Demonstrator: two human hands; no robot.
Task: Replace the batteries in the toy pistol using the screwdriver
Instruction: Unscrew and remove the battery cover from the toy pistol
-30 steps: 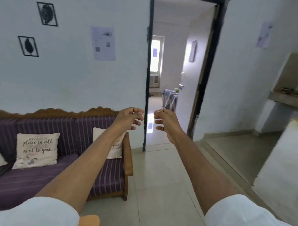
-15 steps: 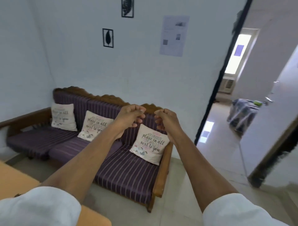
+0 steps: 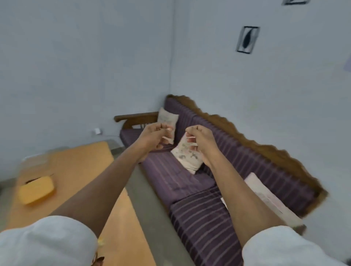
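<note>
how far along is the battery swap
Nothing looks done. Left hand and right hand are raised over the sofa, fingers loosely curled, holding nothing. No pistol, screwdriver or batteries are identifiable; only a blurred yellow object on the table. Everything remains.

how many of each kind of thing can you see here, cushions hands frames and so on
cushions: 3
hands: 2, left hand, right hand
wall frames: 2
sofa: 1
table: 1
yellow box: 1
total: 10
</note>
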